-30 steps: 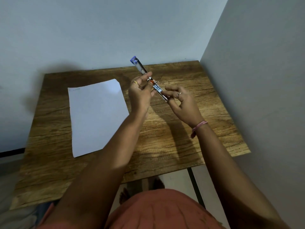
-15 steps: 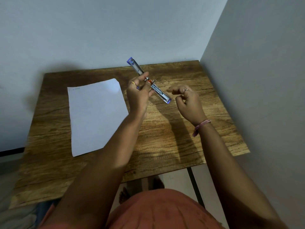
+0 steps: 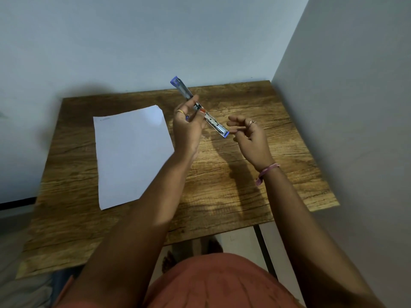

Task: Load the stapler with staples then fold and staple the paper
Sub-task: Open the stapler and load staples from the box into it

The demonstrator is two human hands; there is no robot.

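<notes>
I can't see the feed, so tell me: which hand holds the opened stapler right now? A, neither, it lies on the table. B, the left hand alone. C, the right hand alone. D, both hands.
B: the left hand grips the stapler; the right hand hovers just clear.

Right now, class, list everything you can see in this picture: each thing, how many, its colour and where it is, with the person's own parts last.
Stapler: one, silver with blue ends, opened out long, held above the table.
Paper: one sheet, white, flat and unfolded on the table's left half.
Table: one, brown wood grain, set in the corner of two walls.
Walls: two, pale grey, behind and to the right.
Wristband: one, pink, on the right wrist.
Rings: one on each hand.
Left hand: grips the stapler's middle.
Right hand: fingers curled, beside the stapler's near end, apart from it.
</notes>
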